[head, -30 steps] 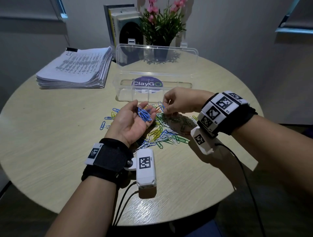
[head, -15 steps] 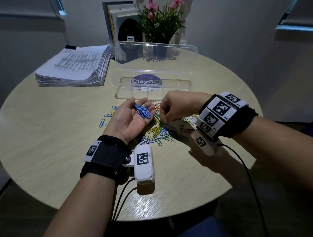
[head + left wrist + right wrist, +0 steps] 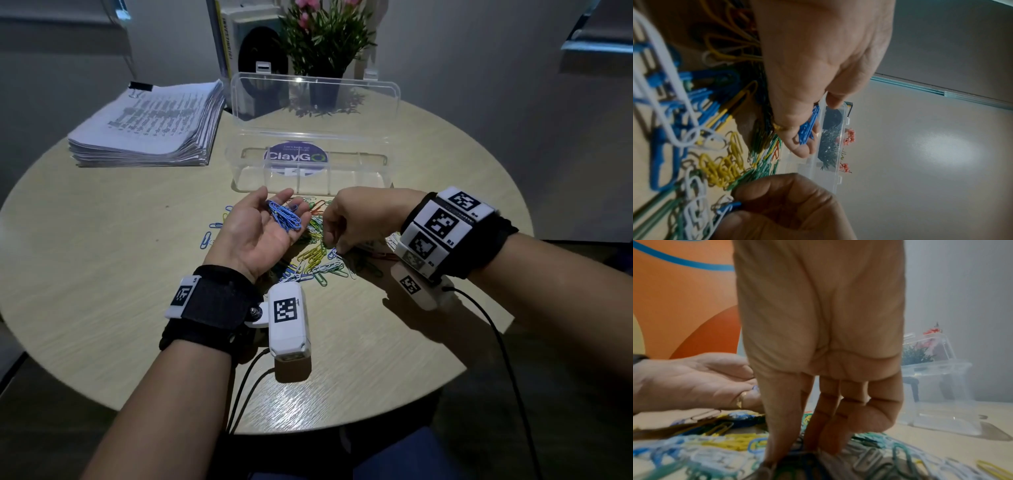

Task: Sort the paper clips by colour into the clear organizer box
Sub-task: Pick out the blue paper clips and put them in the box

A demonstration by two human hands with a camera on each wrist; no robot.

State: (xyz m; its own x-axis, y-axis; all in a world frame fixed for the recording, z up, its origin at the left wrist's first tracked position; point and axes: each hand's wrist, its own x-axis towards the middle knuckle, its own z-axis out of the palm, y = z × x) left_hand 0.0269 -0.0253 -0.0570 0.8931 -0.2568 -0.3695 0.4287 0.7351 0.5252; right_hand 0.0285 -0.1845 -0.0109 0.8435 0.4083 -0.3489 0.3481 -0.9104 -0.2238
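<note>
My left hand point(image 3: 263, 226) lies palm up above the pile's left edge, and a bunch of blue paper clips point(image 3: 284, 216) rests on its relaxed fingers. The left wrist view shows the same blue bunch point(image 3: 807, 129) on those fingers. A mixed pile of paper clips point(image 3: 318, 260) in blue, yellow, green, white and red is spread on the table. My right hand point(image 3: 335, 247) reaches down into it, thumb and fingers pinching a blue clip point(image 3: 731, 205). Behind the pile stands the clear organizer box point(image 3: 383, 178), lid point(image 3: 315, 99) up, and I see no clips in it.
A thick stack of printed papers point(image 3: 150, 126) lies at the back left of the round wooden table point(image 3: 102, 240). Books point(image 3: 236, 41) and a potted pink-flowered plant point(image 3: 322, 37) stand behind the box. Wrist-camera cables point(image 3: 239, 383) trail over the near edge.
My right hand has drifted a little nearer over the pile and its fingertips have dropped into the clips. The left hand stays palm up with the blue bunch.
</note>
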